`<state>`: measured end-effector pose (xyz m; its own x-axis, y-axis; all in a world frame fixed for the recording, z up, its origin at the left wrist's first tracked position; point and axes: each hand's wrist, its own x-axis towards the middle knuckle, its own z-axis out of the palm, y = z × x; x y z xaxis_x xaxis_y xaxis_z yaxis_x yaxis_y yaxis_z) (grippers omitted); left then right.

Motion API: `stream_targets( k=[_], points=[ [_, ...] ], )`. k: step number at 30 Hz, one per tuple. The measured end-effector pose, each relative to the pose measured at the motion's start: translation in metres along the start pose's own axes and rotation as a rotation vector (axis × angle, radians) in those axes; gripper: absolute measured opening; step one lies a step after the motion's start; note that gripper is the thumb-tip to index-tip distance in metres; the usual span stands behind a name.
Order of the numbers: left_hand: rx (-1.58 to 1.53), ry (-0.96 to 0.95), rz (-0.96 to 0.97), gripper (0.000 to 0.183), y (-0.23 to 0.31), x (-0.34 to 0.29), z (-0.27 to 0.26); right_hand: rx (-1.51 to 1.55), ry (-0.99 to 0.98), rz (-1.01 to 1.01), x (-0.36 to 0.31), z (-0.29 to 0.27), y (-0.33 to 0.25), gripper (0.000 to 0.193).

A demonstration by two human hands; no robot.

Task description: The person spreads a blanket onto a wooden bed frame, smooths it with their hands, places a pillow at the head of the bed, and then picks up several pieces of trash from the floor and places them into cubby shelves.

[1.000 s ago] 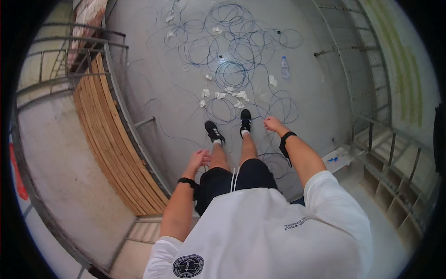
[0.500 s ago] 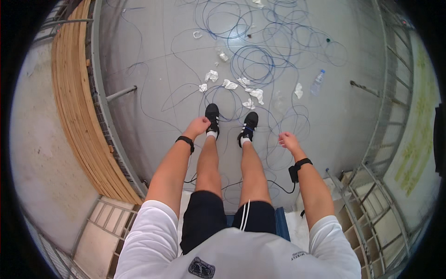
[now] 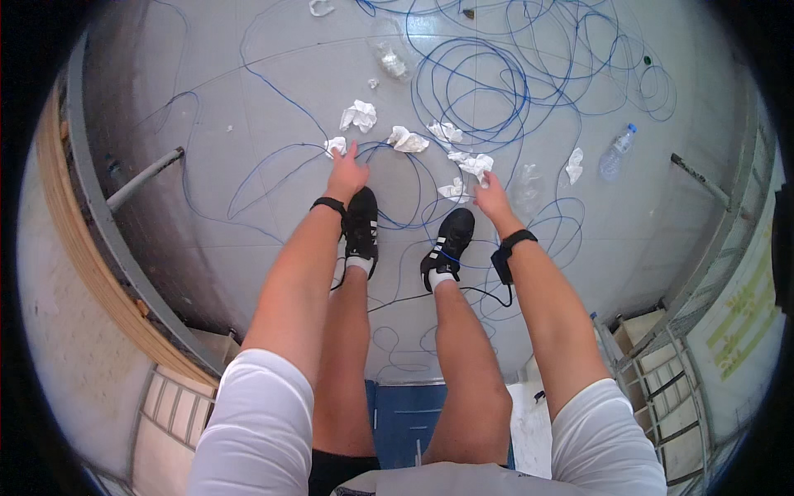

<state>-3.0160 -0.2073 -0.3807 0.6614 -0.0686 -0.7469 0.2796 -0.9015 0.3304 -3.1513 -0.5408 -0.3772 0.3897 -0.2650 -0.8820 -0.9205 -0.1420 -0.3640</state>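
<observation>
My left hand (image 3: 348,173) reaches down over the floor just ahead of the left shoe, its fingers stretched and apart. A small crumpled white tissue (image 3: 334,147) and a thin blue cable (image 3: 291,146) lie by those fingertips. Beyond it is a larger crumpled tissue (image 3: 359,116). My right hand (image 3: 491,198) is ahead of the right shoe with fingers apart, close to another crumpled tissue (image 3: 475,166); whether it touches that tissue I cannot tell. One more tissue (image 3: 452,190) lies to its left. No object shows in either hand.
A coil of blue cable (image 3: 470,91) and more loops spread over the grey floor ahead. A clear plastic bottle (image 3: 614,155) with a blue cap, a tissue (image 3: 574,166) and clear plastic wrapping (image 3: 527,188) lie to the right. Metal bars (image 3: 145,178) stick out at both sides.
I have bent further forward, and the floor looks closer. Both hands have moved ahead and down toward the tissues, and their fingers have spread. The right hand has come inward.
</observation>
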Motion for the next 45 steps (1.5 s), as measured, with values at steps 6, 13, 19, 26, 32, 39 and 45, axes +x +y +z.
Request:
stream_targets(
  k=[6,13,19,26,32,39,45],
  points=[
    [-0.069,0.081,-0.196,0.070,-0.004,-0.001,-0.004,-0.572,0.176,-0.149,0.008,0.041,-0.022,0.048],
    [-0.629,-0.135,-0.175,0.064,0.006,-0.011,-0.022,-0.567,0.121,-0.192,-0.006,0.014,-0.041,0.040],
    [-0.814,-0.427,-0.101,0.049,0.050,-0.091,-0.129,-0.636,-0.097,-0.259,-0.067,-0.024,-0.074,0.037],
    [-0.614,-0.460,0.003,0.017,0.047,-0.226,-0.195,-0.732,-0.133,-0.362,-0.203,-0.104,-0.055,0.039],
    [-0.267,-0.566,0.203,0.034,0.048,-0.395,-0.285,-0.681,-0.113,-0.259,-0.392,-0.158,-0.061,0.044],
    [-0.537,-0.417,0.212,0.030,0.054,-0.566,-0.382,0.318,0.018,-0.012,-0.540,-0.197,-0.066,0.034],
    [-0.493,-0.181,0.147,0.022,0.013,-0.673,-0.393,0.001,0.073,-0.348,-0.574,-0.161,-0.046,0.028]
  ],
)
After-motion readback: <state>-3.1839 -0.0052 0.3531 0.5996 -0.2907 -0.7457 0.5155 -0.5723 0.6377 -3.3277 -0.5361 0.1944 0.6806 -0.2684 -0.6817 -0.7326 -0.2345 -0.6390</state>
